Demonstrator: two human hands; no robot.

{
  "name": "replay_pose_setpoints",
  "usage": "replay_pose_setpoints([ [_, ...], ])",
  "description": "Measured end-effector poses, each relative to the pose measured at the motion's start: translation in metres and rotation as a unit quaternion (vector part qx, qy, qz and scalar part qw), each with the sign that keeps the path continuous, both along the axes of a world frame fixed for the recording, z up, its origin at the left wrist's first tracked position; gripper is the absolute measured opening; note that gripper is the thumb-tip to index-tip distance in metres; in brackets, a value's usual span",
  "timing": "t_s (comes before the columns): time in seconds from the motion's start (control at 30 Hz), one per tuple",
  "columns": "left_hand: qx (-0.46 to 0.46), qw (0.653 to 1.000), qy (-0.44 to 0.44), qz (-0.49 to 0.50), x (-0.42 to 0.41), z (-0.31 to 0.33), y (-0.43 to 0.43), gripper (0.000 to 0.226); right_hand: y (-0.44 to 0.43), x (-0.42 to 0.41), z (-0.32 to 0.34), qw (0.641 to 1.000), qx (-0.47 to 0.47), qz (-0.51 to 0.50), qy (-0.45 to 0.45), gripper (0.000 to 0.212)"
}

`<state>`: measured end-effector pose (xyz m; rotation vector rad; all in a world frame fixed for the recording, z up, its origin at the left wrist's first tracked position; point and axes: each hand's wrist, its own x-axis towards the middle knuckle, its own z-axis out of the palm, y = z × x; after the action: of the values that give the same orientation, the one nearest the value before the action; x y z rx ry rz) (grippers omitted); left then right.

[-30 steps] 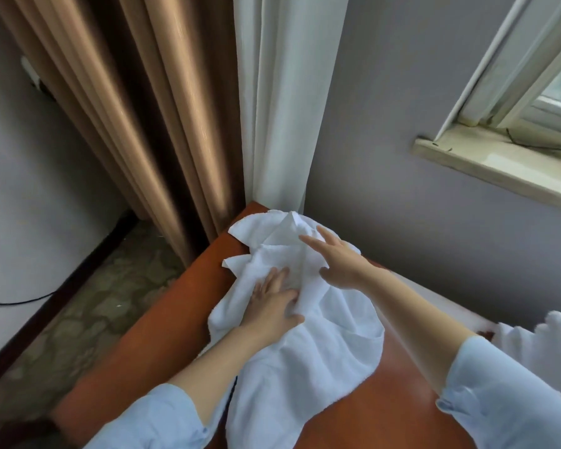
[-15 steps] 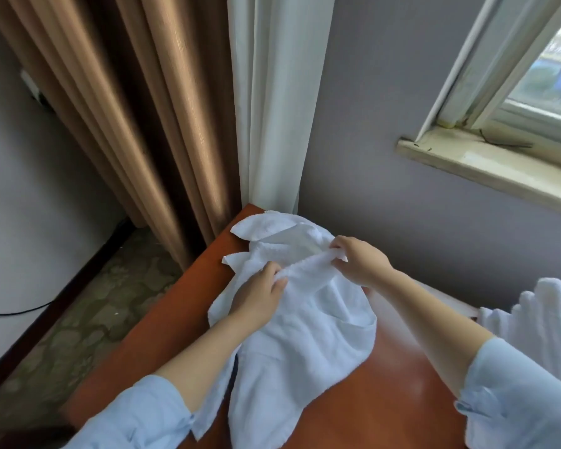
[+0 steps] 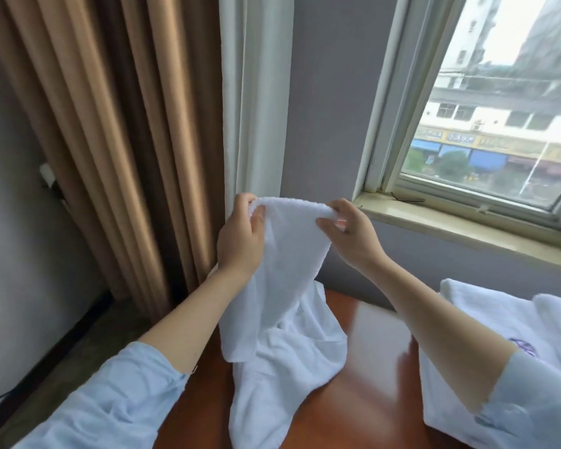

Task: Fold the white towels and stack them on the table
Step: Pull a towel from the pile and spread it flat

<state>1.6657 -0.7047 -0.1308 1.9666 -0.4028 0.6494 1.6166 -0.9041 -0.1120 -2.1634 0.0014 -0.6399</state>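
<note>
Soft daylight from window (image 3: 499, 131) on the rt, glare on table (image 3: 378, 335), wide-angle bend at edges, pic a bit soft tbh.

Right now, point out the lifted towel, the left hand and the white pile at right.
lifted towel (image 3: 282, 254): head view, hanging cloth below the gripped edge.
left hand (image 3: 240, 241): head view, back of the hand.
white pile (image 3: 499, 303): head view, top surface near far edge.

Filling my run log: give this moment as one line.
step: towel held up | left hand: grips top edge | right hand: pinches top edge | towel bottom: on table
</note>
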Motion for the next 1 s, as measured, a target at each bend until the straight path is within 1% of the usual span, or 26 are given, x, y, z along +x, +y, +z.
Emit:
replay_pose_setpoints([
  [0.1,0.001,1.000,-0.029,-0.008,-0.015,0.027,-0.002,0.017,0.002,-0.030,0.025,0.999,0.013,-0.018,-0.031,0.020],
  [0.2,0.006,0.999,-0.031,-0.038,-0.033,0.041,-0.007,0.021,-0.001,-0.060,0.040,0.998,0.006,-0.030,-0.047,0.022],
  [0.3,0.027,0.997,-0.030,-0.061,-0.052,0.045,-0.017,0.024,-0.008,-0.092,0.044,0.997,0.030,-0.054,-0.045,0.020],
  [0.43,0.039,0.994,-0.042,-0.091,-0.082,0.041,-0.034,0.016,-0.022,-0.137,0.041,0.994,0.061,-0.080,-0.037,0.015],
  [0.5,0.041,0.992,-0.038,-0.113,-0.100,0.037,-0.043,0.016,-0.032,-0.160,0.039,0.993,0.057,-0.099,-0.024,0.019],
  [0.67,0.059,0.986,-0.018,-0.157,-0.159,0.029,-0.071,0.024,-0.060,-0.230,0.031,0.990,0.008,-0.137,0.039,0.037],
  [0.77,0.075,0.975,-0.004,-0.208,-0.196,0.023,-0.084,0.023,-0.075,-0.277,0.027,0.980,-0.033,-0.177,0.082,0.032],
  [0.87,0.119,0.963,0.002,-0.242,-0.220,0.015,-0.098,0.019,-0.090,-0.322,0.023,0.957,-0.123,-0.236,0.115,0.040],
  [0.9,0.135,0.957,0.002,-0.257,-0.227,0.014,-0.103,0.018,-0.095,-0.335,0.024,0.952,-0.138,-0.247,0.116,0.042],
  [1.0,0.177,0.936,-0.030,-0.302,-0.243,0.017,-0.117,0.021,-0.106,-0.363,0.026,0.945,-0.168,-0.260,0.108,0.036],
])
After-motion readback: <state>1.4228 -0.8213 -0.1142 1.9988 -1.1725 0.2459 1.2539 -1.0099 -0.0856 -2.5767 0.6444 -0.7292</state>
